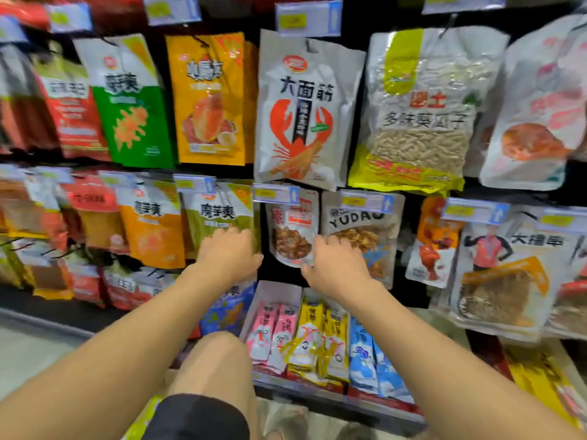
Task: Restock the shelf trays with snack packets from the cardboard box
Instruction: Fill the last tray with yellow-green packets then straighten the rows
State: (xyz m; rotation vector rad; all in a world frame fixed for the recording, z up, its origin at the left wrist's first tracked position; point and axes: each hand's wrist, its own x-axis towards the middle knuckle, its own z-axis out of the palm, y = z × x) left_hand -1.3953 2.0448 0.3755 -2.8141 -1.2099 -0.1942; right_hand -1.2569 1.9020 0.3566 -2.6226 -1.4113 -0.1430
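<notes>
A shop wall of hanging snack packets fills the view, with blue price tags (pixel 275 194) clipped on the hooks. In the upper row hang a white packet with a red lobster (pixel 305 112) and, at its right, a clear packet of seeds (pixel 419 122).

Both bare arms reach forward to the lower row. The left hand (pixel 228 249) lies against the bottom part of a green packet (pixel 219 214), its back toward the camera and its fingers bent away. I cannot tell whether these fingers grip the packet or only touch it. The right hand (pixel 336 258) is near it, at the lower edge of a packet marked YUDAO (pixel 362 230), just beside a small packet with brown nuts (pixel 293 230). Its fingertips are hidden behind the hand, so its grip also cannot be told.

Under the hands a shelf tray (pixel 276 290) holds packets standing in rows: pink packets (pixel 273 331) at the left, yellow packets (pixel 317 338) in the middle, blue packets (pixel 368 354) at the right. A bare knee (pixel 216 360) is in front of the tray's left side.
</notes>
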